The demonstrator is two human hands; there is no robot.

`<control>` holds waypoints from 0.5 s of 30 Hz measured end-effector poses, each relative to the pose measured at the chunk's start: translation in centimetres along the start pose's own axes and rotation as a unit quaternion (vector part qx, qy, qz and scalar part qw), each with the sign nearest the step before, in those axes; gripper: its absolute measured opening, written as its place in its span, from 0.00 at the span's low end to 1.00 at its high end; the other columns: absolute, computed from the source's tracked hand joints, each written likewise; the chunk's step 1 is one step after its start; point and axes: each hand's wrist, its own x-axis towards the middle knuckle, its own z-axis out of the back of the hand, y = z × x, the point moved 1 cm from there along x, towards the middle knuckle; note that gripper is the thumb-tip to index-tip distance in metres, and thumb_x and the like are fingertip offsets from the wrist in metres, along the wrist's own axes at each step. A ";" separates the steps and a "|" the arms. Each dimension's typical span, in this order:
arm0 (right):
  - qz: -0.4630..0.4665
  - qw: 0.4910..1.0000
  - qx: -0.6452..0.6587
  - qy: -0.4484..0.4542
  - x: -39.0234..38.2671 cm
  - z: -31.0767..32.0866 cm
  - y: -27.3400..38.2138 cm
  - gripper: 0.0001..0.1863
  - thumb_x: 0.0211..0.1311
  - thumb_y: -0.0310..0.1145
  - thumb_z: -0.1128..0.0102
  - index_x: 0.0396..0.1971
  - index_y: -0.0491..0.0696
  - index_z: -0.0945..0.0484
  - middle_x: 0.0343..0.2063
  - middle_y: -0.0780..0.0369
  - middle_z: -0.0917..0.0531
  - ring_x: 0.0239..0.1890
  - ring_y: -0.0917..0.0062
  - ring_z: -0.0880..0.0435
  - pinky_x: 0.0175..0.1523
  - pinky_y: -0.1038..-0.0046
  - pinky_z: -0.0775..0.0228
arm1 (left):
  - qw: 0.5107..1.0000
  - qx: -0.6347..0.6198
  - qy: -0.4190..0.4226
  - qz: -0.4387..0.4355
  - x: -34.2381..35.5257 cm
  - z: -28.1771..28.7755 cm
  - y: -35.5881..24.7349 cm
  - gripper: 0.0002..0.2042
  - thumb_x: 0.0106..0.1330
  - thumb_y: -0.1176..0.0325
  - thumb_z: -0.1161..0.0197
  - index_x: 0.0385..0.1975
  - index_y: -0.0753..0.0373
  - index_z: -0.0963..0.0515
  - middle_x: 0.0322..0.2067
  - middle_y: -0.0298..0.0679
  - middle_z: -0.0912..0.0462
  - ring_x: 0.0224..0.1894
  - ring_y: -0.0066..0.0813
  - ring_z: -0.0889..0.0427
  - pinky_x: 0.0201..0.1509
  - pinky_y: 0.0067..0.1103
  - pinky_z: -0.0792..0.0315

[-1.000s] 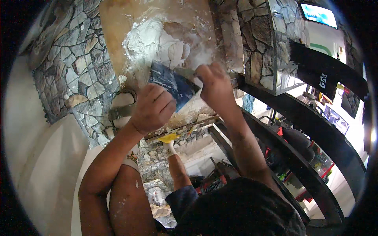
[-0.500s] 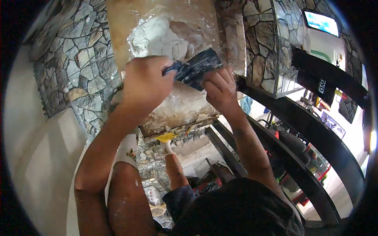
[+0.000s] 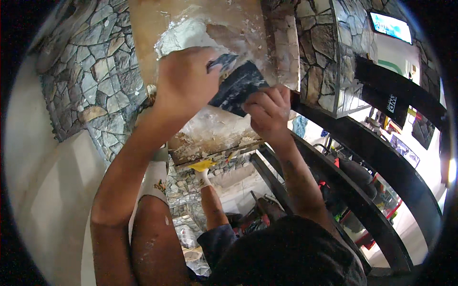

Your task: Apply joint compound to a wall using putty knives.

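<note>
In the head view, my right hand (image 3: 270, 110) pinches a flat black spreader (image 3: 240, 89) smeared with white paste. My left hand (image 3: 188, 78) is closed around a second, smaller-looking dark spreader (image 3: 225, 61), whose edge sticks out past the fingers. The two blades are close together, and I cannot tell whether they touch. Below them, a brown board (image 3: 148, 24) carries a mound of white paste or powder (image 3: 185, 37), partly hidden behind my left hand. Dried white smears and crumbs cover the board's near end.
Stone-patterned wall cladding (image 3: 102, 71) rises at the left, with more at the right. Dark curved beams (image 3: 353, 143) run along the right side above a cluttered lower area. A lit screen (image 3: 390, 27) hangs at upper right. My foot, in a yellow slipper (image 3: 203, 165), is beyond the board's near edge.
My left hand has moved slightly up and to the right with its spreader. The larger blade in my right hand has tilted and shifted a little downward and left.
</note>
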 end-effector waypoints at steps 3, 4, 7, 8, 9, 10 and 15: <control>0.023 0.999 0.016 0.025 1.1 -0.4 1.1 0.11 0.26 0.29 0.44 0.19 0.50 0.25 0.28 0.68 0.24 0.31 0.73 0.27 0.39 0.67 0.41 | 0.997 0.041 0.061 -0.012 1.0 -0.9 -0.2 0.09 0.49 0.67 0.38 0.27 0.64 0.23 0.26 0.47 0.21 0.28 0.43 0.21 0.35 0.27 0.28; 0.036 0.999 0.014 0.015 1.4 -0.6 1.4 0.11 0.26 0.29 0.44 0.19 0.49 0.25 0.27 0.67 0.24 0.31 0.74 0.27 0.39 0.68 0.42 | 0.998 0.030 0.044 -0.043 1.0 -1.8 0.6 0.08 0.48 0.67 0.40 0.26 0.63 0.24 0.24 0.47 0.23 0.28 0.44 0.23 0.33 0.30 0.29; 0.013 0.999 0.029 0.013 2.4 0.2 1.7 0.11 0.27 0.26 0.44 0.20 0.48 0.26 0.26 0.65 0.24 0.31 0.72 0.27 0.39 0.68 0.40 | 0.994 0.024 -0.003 -0.106 1.0 -3.2 4.2 0.07 0.48 0.67 0.41 0.25 0.62 0.26 0.20 0.46 0.24 0.26 0.45 0.24 0.30 0.33 0.31; -0.024 0.998 0.048 0.019 2.7 0.3 1.9 0.11 0.28 0.23 0.44 0.20 0.48 0.26 0.26 0.64 0.24 0.31 0.71 0.26 0.38 0.68 0.39 | 0.989 0.033 -0.034 -0.139 0.6 -2.8 5.7 0.07 0.49 0.67 0.41 0.26 0.62 0.27 0.19 0.47 0.25 0.26 0.46 0.24 0.29 0.32 0.31; -0.029 0.998 0.049 0.022 1.7 -0.3 1.3 0.11 0.28 0.23 0.44 0.20 0.48 0.26 0.26 0.64 0.24 0.31 0.71 0.26 0.38 0.68 0.39 | 0.990 0.030 -0.029 -0.137 0.0 -2.6 5.9 0.07 0.49 0.67 0.41 0.26 0.62 0.27 0.19 0.47 0.25 0.26 0.46 0.24 0.29 0.32 0.31; -0.078 0.996 0.034 -0.002 0.6 -0.6 -0.1 0.11 0.30 0.20 0.44 0.21 0.46 0.26 0.26 0.62 0.24 0.31 0.69 0.26 0.37 0.69 0.37 | 0.998 0.014 -0.043 -0.044 -0.4 -2.0 5.3 0.07 0.50 0.68 0.41 0.27 0.62 0.28 0.18 0.47 0.25 0.24 0.47 0.24 0.27 0.32 0.31; -0.285 0.957 0.046 -0.006 -2.5 -0.3 -1.9 0.08 0.41 0.16 0.42 0.25 0.42 0.27 0.27 0.57 0.24 0.27 0.65 0.24 0.31 0.72 0.32 | 0.975 -0.116 -0.031 0.187 -5.6 -1.0 3.8 0.07 0.48 0.73 0.39 0.26 0.63 0.29 0.18 0.42 0.25 0.21 0.40 0.24 0.25 0.27 0.30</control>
